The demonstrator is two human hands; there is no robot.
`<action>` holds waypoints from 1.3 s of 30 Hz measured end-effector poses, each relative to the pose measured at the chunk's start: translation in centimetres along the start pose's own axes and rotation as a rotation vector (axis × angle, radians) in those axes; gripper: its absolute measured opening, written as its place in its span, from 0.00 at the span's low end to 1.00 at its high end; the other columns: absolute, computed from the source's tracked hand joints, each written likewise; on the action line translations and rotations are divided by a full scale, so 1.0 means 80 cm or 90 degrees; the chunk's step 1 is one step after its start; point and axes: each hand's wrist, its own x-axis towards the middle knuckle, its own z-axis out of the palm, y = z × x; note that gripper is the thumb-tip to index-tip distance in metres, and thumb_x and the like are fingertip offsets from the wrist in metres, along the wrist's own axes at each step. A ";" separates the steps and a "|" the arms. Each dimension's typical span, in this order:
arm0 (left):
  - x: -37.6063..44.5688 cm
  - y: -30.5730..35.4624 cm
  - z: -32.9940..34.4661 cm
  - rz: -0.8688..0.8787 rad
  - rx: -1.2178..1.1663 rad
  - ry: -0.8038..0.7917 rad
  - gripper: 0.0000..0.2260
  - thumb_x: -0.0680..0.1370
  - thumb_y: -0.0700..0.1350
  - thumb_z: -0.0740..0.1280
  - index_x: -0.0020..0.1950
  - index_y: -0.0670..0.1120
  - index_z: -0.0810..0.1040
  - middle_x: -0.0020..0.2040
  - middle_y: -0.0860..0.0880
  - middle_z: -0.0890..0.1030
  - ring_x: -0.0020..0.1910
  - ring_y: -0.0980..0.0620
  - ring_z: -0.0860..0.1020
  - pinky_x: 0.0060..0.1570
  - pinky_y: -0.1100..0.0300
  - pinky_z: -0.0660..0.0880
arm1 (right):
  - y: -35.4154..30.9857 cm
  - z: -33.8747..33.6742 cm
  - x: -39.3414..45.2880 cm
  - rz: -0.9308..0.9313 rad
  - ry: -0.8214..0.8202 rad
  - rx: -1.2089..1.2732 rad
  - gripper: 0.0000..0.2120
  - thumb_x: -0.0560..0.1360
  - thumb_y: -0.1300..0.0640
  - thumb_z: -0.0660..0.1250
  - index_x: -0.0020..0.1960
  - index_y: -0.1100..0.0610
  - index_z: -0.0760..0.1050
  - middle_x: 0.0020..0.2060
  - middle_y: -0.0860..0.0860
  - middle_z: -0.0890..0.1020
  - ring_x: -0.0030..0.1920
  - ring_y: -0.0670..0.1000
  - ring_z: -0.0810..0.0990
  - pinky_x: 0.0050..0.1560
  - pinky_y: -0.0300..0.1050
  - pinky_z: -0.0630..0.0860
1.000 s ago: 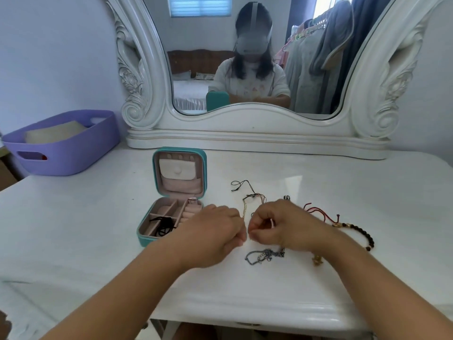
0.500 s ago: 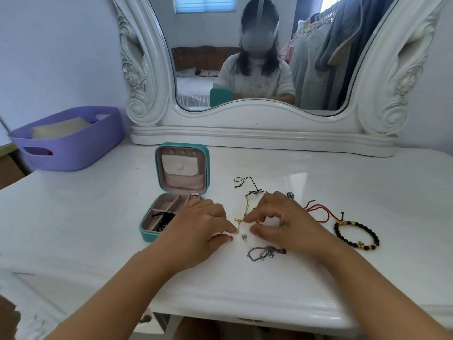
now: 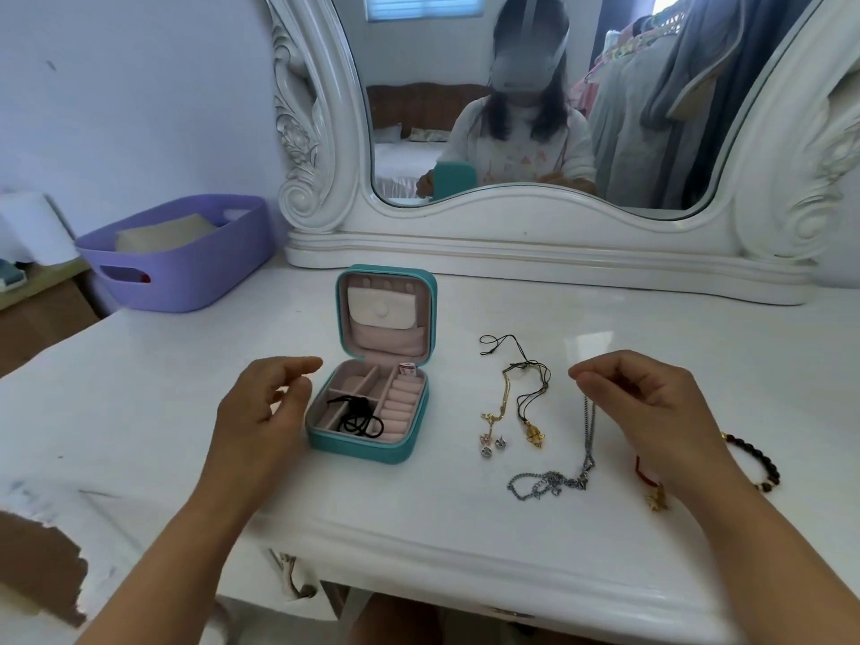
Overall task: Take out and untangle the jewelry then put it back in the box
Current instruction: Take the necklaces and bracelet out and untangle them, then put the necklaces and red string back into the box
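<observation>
Pinched between the thumb and fingertips of the right hand (image 3: 651,402) is the upper end of a silver chain (image 3: 588,439); from there the chain drops to the white table (image 3: 139,412) and trails into a loose heap toward 7 o'clock of that hand. Over on the other side, the left hand (image 3: 260,412) hovers just beside the teal jewelry box (image 3: 372,412), at its 9 o'clock, fingers curled and slightly parted, thumb and forefinger apart, nothing in them.

The box sits open, lid upright, a pale pouch inside the lid. In its tray a black cord (image 3: 358,418) lies coiled across the near compartments, and a small ring-like piece (image 3: 406,368) stands at the tray's far right corner.

Between the box and the right hand, a gold chain (image 3: 500,402) with small charms at its near end lies on the table, tangled at the top with a black cord necklace (image 3: 526,388) carrying a gold pendant. At 5 o'clock of the right hand, partly under the wrist, sits a red cord (image 3: 644,472) with a gold charm, and just beyond at 3 o'clock a dark beaded bracelet (image 3: 754,458).

At 12 o'clock rises the carved white mirror (image 3: 535,235); at 10 o'clock, a purple basket (image 3: 186,267).
</observation>
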 end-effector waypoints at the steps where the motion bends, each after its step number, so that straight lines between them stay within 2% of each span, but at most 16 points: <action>1: -0.004 0.002 0.004 0.021 0.019 -0.028 0.08 0.77 0.41 0.63 0.52 0.52 0.77 0.54 0.53 0.76 0.53 0.54 0.74 0.47 0.71 0.66 | 0.000 0.001 0.001 0.002 -0.001 0.000 0.08 0.72 0.60 0.69 0.38 0.49 0.81 0.39 0.46 0.84 0.42 0.49 0.79 0.39 0.28 0.71; 3: -0.011 0.008 0.012 0.049 0.058 -0.094 0.08 0.74 0.49 0.67 0.52 0.53 0.78 0.56 0.54 0.74 0.55 0.57 0.72 0.50 0.71 0.68 | 0.000 0.002 0.001 0.005 -0.004 0.002 0.08 0.72 0.60 0.69 0.38 0.48 0.81 0.40 0.46 0.84 0.42 0.48 0.79 0.40 0.29 0.72; 4: -0.014 0.009 0.016 0.055 0.078 -0.132 0.15 0.70 0.56 0.69 0.55 0.54 0.78 0.59 0.56 0.73 0.57 0.59 0.70 0.55 0.68 0.68 | 0.000 0.002 0.000 0.008 -0.006 0.005 0.08 0.72 0.60 0.69 0.38 0.48 0.82 0.39 0.46 0.84 0.41 0.47 0.79 0.39 0.29 0.72; 6: -0.019 0.011 0.024 0.072 0.154 -0.186 0.33 0.60 0.70 0.65 0.62 0.57 0.73 0.65 0.61 0.68 0.62 0.59 0.67 0.62 0.63 0.66 | 0.000 0.003 -0.001 0.012 -0.009 0.007 0.08 0.72 0.60 0.68 0.38 0.49 0.81 0.37 0.45 0.84 0.37 0.44 0.77 0.36 0.27 0.71; 7: -0.020 0.012 0.027 0.083 0.204 -0.192 0.38 0.57 0.73 0.61 0.65 0.58 0.70 0.67 0.62 0.66 0.64 0.59 0.65 0.63 0.61 0.65 | 0.000 0.003 -0.002 0.014 -0.010 0.007 0.08 0.72 0.61 0.68 0.38 0.50 0.81 0.35 0.45 0.84 0.35 0.42 0.76 0.35 0.26 0.70; 9: -0.022 0.013 0.031 0.091 0.256 -0.173 0.41 0.56 0.74 0.58 0.66 0.57 0.68 0.69 0.60 0.65 0.65 0.56 0.65 0.62 0.60 0.65 | 0.000 0.004 -0.002 0.013 -0.011 0.008 0.08 0.72 0.61 0.68 0.39 0.50 0.81 0.35 0.45 0.84 0.34 0.41 0.76 0.35 0.25 0.69; 13: -0.015 0.011 0.034 0.090 0.282 -0.142 0.39 0.59 0.72 0.58 0.67 0.56 0.67 0.70 0.58 0.65 0.65 0.54 0.65 0.63 0.58 0.65 | 0.000 0.005 -0.003 0.016 -0.016 0.002 0.07 0.72 0.61 0.68 0.40 0.52 0.82 0.34 0.43 0.83 0.34 0.40 0.76 0.35 0.25 0.69; 16: -0.010 0.005 0.035 0.097 0.295 -0.141 0.39 0.59 0.73 0.58 0.67 0.56 0.67 0.70 0.58 0.65 0.67 0.53 0.64 0.66 0.56 0.63 | -0.001 0.005 -0.005 0.013 -0.019 -0.005 0.06 0.72 0.61 0.68 0.40 0.53 0.82 0.34 0.47 0.83 0.34 0.40 0.76 0.36 0.25 0.70; 20: -0.013 0.006 0.039 0.148 0.283 -0.095 0.39 0.59 0.73 0.58 0.65 0.54 0.71 0.70 0.52 0.67 0.71 0.49 0.60 0.71 0.49 0.57 | 0.000 0.002 -0.005 0.010 -0.017 0.005 0.06 0.72 0.61 0.68 0.40 0.52 0.82 0.33 0.43 0.83 0.33 0.39 0.76 0.36 0.26 0.70; 22: -0.016 0.016 0.044 0.180 0.254 -0.077 0.38 0.61 0.72 0.58 0.64 0.52 0.73 0.69 0.50 0.69 0.70 0.49 0.61 0.70 0.51 0.56 | -0.001 0.000 -0.005 0.006 -0.014 0.010 0.07 0.72 0.61 0.69 0.39 0.51 0.81 0.33 0.41 0.83 0.33 0.39 0.76 0.36 0.26 0.70; 24: -0.019 0.029 0.053 0.211 0.219 -0.064 0.34 0.63 0.70 0.59 0.62 0.51 0.75 0.66 0.48 0.72 0.66 0.48 0.65 0.65 0.54 0.59 | -0.002 -0.004 -0.007 0.002 -0.009 0.014 0.07 0.72 0.61 0.69 0.39 0.50 0.81 0.33 0.42 0.83 0.33 0.40 0.76 0.35 0.26 0.70; 28: -0.022 0.055 0.076 0.270 0.152 -0.070 0.24 0.68 0.64 0.62 0.56 0.51 0.78 0.60 0.49 0.76 0.61 0.51 0.69 0.59 0.57 0.63 | -0.002 -0.019 -0.014 0.003 0.009 0.006 0.07 0.72 0.61 0.69 0.39 0.51 0.82 0.36 0.45 0.84 0.37 0.45 0.78 0.37 0.33 0.73; 30: -0.024 0.065 0.089 0.307 0.116 -0.083 0.20 0.69 0.61 0.63 0.54 0.51 0.79 0.58 0.50 0.77 0.59 0.53 0.71 0.58 0.57 0.65 | -0.001 -0.029 -0.017 0.001 0.020 0.002 0.08 0.72 0.62 0.69 0.39 0.51 0.81 0.33 0.41 0.83 0.36 0.42 0.78 0.37 0.29 0.72; 34: -0.031 0.088 0.117 0.361 0.068 -0.147 0.18 0.70 0.58 0.64 0.53 0.49 0.80 0.54 0.52 0.78 0.54 0.58 0.71 0.52 0.64 0.70 | 0.000 -0.055 -0.025 0.009 0.044 -0.011 0.05 0.72 0.62 0.68 0.41 0.55 0.81 0.28 0.39 0.81 0.28 0.38 0.74 0.30 0.25 0.67; 37: -0.038 0.104 0.136 0.390 0.053 -0.203 0.16 0.71 0.57 0.65 0.53 0.50 0.80 0.52 0.54 0.78 0.51 0.59 0.72 0.48 0.73 0.66 | 0.004 -0.073 -0.033 0.018 0.079 -0.017 0.06 0.72 0.62 0.68 0.40 0.53 0.81 0.33 0.46 0.82 0.31 0.43 0.75 0.30 0.27 0.69; 39: -0.043 0.111 0.148 0.408 0.051 -0.221 0.15 0.71 0.56 0.65 0.53 0.50 0.79 0.50 0.54 0.79 0.51 0.59 0.72 0.47 0.72 0.67 | 0.008 -0.081 -0.039 0.031 0.097 -0.015 0.06 0.72 0.61 0.68 0.39 0.52 0.81 0.36 0.49 0.83 0.34 0.46 0.76 0.31 0.28 0.70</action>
